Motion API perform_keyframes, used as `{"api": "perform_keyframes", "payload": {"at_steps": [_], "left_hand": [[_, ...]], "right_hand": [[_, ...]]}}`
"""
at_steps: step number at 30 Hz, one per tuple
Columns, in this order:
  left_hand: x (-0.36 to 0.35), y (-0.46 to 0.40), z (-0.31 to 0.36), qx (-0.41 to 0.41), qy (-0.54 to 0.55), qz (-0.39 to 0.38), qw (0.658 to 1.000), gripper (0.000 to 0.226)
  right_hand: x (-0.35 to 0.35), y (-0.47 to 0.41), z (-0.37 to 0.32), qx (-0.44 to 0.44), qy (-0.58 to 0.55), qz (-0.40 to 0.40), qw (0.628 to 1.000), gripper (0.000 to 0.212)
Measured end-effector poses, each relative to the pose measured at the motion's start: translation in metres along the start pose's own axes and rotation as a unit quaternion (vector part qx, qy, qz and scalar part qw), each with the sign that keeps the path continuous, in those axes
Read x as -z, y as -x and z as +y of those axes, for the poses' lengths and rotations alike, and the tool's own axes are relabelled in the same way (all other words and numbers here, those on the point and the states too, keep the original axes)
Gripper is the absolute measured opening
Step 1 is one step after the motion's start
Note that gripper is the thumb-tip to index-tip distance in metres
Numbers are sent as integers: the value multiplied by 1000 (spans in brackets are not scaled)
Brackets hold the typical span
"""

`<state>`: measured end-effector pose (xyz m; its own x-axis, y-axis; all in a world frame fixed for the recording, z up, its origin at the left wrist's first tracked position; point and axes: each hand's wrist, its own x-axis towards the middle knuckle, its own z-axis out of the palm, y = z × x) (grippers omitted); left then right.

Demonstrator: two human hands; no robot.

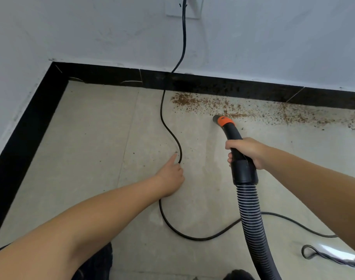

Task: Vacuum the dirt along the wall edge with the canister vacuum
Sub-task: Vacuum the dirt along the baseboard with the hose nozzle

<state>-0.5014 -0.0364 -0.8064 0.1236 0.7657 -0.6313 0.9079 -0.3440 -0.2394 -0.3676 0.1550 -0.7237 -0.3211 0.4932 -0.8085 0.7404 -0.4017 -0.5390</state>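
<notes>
Brown dirt (243, 107) lies in a band on the tiled floor along the black baseboard (213, 85), from the middle to the right edge. My right hand (244, 151) is shut on the black handle of the vacuum hose (251, 215). The orange-collared nozzle tip (223, 120) points at the near edge of the dirt. My left hand (171, 174) is on the floor, closed around the black power cord (168, 130) with the index finger stretched forward along it.
The cord runs up the white wall to a socket (183, 7) at the top and loops across the floor (192, 237) toward the right. A room corner with baseboard (31, 122) closes the left side. My knees (98, 265) are at the bottom.
</notes>
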Motion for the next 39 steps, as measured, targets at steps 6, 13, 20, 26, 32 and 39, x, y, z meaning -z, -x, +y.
{"api": "perform_keyframes", "payload": {"at_steps": [6,13,20,26,32,39], "left_hand": [[63,8,23,-69,785,6,616,45],[103,7,88,34,981,41,185,13],[91,19,77,164,976,124,72,20],[88,21,57,206,956,197,67,16],[107,9,48,136,981,83,115,16],[133,-4,45,108,983,13,145,18]], "right_hand": [[-14,-6,-3,11,-18,-9,1000,16],[-43,-12,-28,20,-2,-31,999,19],[-89,-20,-49,42,22,-76,996,21],[-100,-23,-63,44,4,-87,995,18],[-55,-23,-52,21,-40,-35,998,17],[-14,-22,-44,-9,-66,10,998,17]]}}
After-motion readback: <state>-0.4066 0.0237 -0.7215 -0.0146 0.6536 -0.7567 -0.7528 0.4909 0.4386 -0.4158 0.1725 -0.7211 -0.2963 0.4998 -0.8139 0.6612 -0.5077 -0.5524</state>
